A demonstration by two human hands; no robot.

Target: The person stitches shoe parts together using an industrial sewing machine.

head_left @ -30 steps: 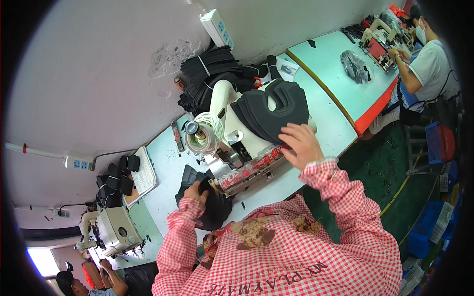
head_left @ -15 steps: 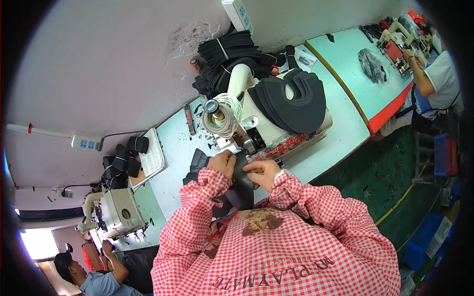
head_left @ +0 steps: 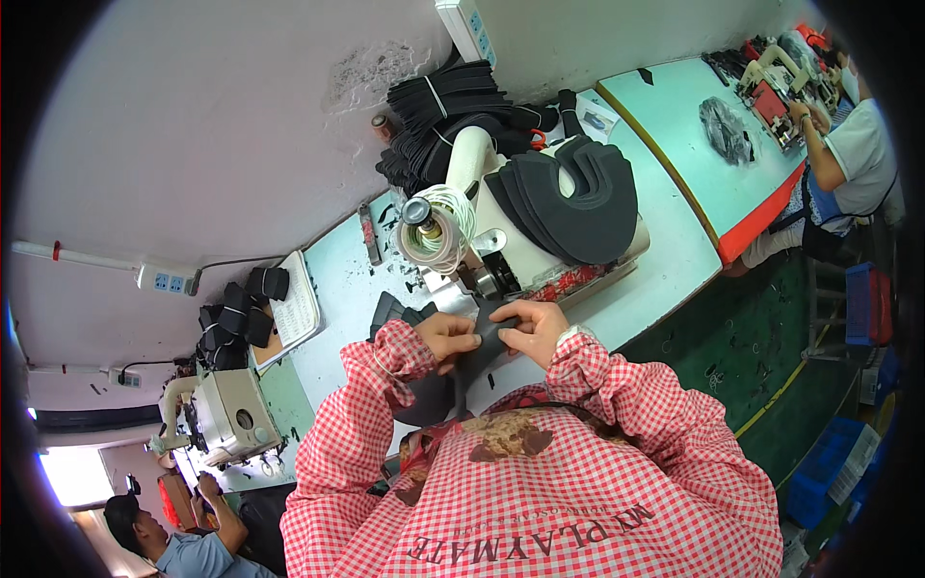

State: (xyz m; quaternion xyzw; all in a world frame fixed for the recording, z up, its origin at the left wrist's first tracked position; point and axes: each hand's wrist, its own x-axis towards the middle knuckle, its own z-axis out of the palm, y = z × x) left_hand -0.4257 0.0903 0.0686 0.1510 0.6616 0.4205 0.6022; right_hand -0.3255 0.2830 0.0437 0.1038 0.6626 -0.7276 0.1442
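Observation:
A dark grey foam piece (head_left: 493,326) lies at the front of a cream-coloured machine (head_left: 470,157), which has metal parts by its work point. My left hand (head_left: 449,339) is closed on the piece's left edge, fingers bent. My right hand (head_left: 536,329) pinches its right edge between thumb and index finger, close to the machine. More dark grey foam (head_left: 424,400) hangs below my left hand; whether it is the same piece I cannot tell. Several grey foam pieces (head_left: 385,313) lie on the table beyond my left wrist. U-shaped foam pieces (head_left: 602,217) are stacked on the machine.
A coil of pale cord (head_left: 461,223) sits on the machine. Behind it are bundled black foam pieces (head_left: 448,101). A paper sheet (head_left: 295,301) and a second machine (head_left: 231,414) stand left. People work at far left and right. Blue crates (head_left: 824,462) stand on the green floor.
My right hand has moved forward and right, and now grips the foam nearer the machine. My left hand has shifted slightly back. The foam between them has turned and moved.

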